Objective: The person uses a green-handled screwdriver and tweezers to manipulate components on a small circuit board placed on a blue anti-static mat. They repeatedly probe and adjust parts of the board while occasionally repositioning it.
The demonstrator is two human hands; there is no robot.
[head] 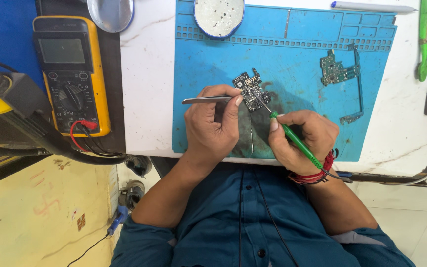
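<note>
Resting mid-mat on the blue silicone work mat (213,74): small black circuit board (251,89). Left hand (212,123) grip pinches steel tweezers (206,99); right hand (300,138) grip closed around green-handled soldering iron (295,139). Risk: board unclamped, tip could skid, bridging pads.

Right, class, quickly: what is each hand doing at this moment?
Left hand: closed, holding metal tweezers at the small circuit board.
Right hand: closed, holding a green soldering iron.

A white marble-veined worktop (147,89) is sitting under bright even light, with pale tiled floor (406,212) showing below it
</note>
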